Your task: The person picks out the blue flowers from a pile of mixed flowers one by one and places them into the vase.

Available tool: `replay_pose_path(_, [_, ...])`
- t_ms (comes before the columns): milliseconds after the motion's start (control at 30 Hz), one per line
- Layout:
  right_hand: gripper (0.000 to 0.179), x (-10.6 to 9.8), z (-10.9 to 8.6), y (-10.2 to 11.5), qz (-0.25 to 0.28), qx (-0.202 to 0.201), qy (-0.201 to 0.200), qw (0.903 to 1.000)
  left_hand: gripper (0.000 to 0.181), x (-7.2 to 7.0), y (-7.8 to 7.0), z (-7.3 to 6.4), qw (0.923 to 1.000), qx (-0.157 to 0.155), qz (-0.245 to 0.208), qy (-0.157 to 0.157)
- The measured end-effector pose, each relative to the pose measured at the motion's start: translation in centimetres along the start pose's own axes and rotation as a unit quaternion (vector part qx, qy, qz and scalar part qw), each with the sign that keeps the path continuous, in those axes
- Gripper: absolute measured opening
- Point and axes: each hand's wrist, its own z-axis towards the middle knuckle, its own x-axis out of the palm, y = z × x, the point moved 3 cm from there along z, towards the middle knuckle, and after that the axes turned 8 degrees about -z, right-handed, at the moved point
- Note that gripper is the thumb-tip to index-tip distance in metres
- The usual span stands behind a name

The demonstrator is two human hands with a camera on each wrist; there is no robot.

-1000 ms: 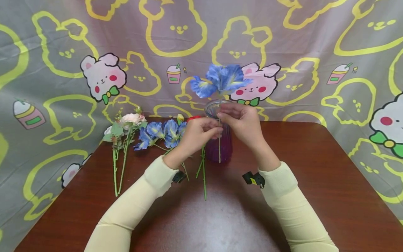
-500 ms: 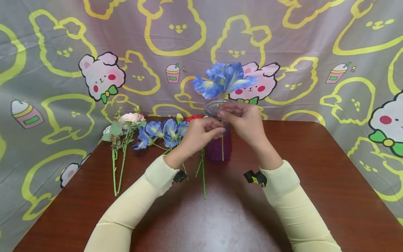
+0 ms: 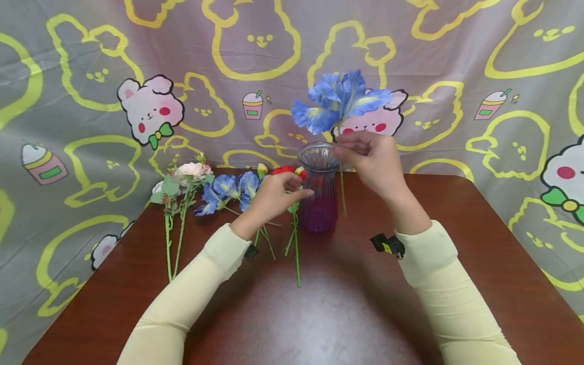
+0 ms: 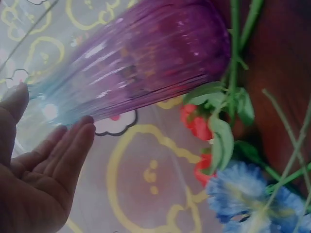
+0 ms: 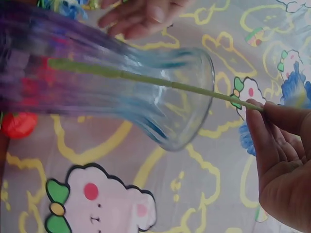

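My right hand (image 3: pixel 377 165) pinches the stem of a blue artificial iris (image 3: pixel 338 104) between thumb and fingers. The bloom stands above the hand, and the thin green stem (image 5: pixel 146 80) hangs down outside the glass vase, by its right side. This ribbed vase (image 3: pixel 319 203) stands upright on the table, purple below and clear at the flared rim. My left hand (image 3: pixel 276 195) is just left of the vase, thumb and fingers apart with nothing between them. In the left wrist view its fingers (image 4: pixel 77 145) are near the vase's neck; contact cannot be told.
Left of the vase lie red flowers (image 3: pixel 284 170) with green stems, more blue irises (image 3: pixel 228 187), and pale pink and white roses (image 3: pixel 191 172) farther left. They lie on a dark wooden table (image 3: pixel 319 314). A patterned cloth (image 3: pixel 274 45) hangs behind and at both sides.
My right hand has moved up and right, carrying the iris away from the left hand. My left hand has let go of the stem and shifted slightly left, uncovering the vase.
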Motion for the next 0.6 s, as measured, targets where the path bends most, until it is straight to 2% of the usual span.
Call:
replay_pose_path(67, [0.023,-0.4,0.4,0.3,-0.01,-0.006,0.001,0.9999,0.052,0.3,0.7,0.3,0.9996,-0.027,-0.003,0.006])
replay_pose_path(133, [0.022,-0.7,0.8,0.6,-0.018,-0.015,-0.003,0.9997,0.057,0.7,1.2,0.5,0.999,-0.04,-0.018,0.011])
replay_pose_path(333, [0.016,-1.5,1.9,1.7,-0.03,-0.046,-0.021,0.9982,0.07,2.1,1.9,1.3,0.9974,-0.029,-0.063,0.018])
replay_pose_path(600, [0.017,-2.1,3.1,2.7,-0.088,-0.042,-0.027,0.9949,0.079,3.3,2.7,2.1,0.9973,-0.02,-0.064,0.029])
